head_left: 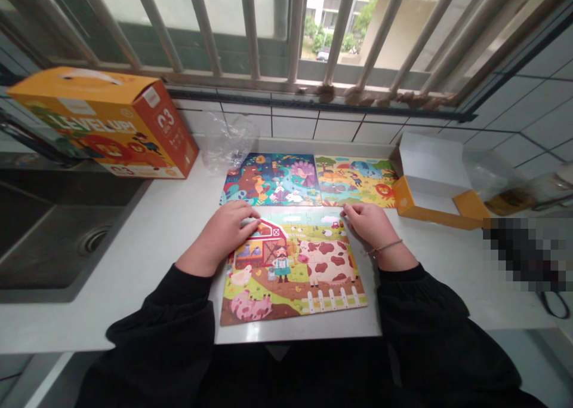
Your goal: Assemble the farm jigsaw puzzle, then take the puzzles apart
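A farm puzzle (295, 270) with a cow, a farmer and a barn lies flat on the white counter in front of me. My left hand (230, 229) rests at its upper left corner, fingers bent over the edge. At the upper right corner is my right hand (364, 220), thumb and forefinger together at the puzzle's edge. Just behind lie two more puzzle pictures side by side: a dark blue night scene (277, 181) and a yellow and green savanna scene (356, 181).
An orange puzzle box (107, 127) stands at the back left, beside a dark sink (49, 235). Crumpled clear plastic (226, 142) lies near it. On the right are an open orange and white box (436, 187) and a blurred dark object (528, 252). Window bars run behind.
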### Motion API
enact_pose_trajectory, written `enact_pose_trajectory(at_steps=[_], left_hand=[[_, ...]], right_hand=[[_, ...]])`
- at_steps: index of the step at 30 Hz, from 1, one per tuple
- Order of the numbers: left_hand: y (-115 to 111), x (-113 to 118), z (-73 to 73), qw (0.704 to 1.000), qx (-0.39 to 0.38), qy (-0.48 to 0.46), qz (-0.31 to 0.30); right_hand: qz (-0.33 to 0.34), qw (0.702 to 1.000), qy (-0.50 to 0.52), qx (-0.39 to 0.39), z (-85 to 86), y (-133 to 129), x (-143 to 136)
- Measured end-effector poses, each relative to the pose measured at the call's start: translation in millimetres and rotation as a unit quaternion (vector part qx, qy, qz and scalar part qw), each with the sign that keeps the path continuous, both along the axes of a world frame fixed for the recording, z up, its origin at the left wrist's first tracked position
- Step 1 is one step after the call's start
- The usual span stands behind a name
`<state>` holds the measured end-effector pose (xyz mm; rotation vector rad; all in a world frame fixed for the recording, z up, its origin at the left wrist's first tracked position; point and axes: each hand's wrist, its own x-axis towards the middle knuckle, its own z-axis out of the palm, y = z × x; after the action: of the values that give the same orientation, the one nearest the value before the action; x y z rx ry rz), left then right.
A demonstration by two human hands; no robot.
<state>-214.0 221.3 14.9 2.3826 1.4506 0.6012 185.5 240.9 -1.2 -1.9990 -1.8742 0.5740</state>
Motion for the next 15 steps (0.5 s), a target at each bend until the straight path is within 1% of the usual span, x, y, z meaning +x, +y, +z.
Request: enact_pose_trajectory(at_steps=[1, 3, 6, 15], left_hand=[[-0.5, 3.8, -1.6, 1.000, -0.004, 0.013, -0.028], [-1.5, 10.4, -5.0, 0.998, -0.006, 0.035, -0.049], [-3.0, 16.1, -8.1, 0.998, -0.001, 0.054, -0.038], [-4.7, 26.5, -9.6, 0.991, 0.004, 0.136, -0.006]], right_hand=[[-0.001, 1.000, -0.001, 0.000, -0.1, 0.0, 0.1], [-0.001, 1.000, -0.004, 0.002, -0.2, 0.1, 0.3], [0.000, 1.000, -0.004, 0.003, -0.5, 0.1, 0.5], [0.003, 1.000, -0.004, 0.006, -0.6, -0.3, -0.4]])
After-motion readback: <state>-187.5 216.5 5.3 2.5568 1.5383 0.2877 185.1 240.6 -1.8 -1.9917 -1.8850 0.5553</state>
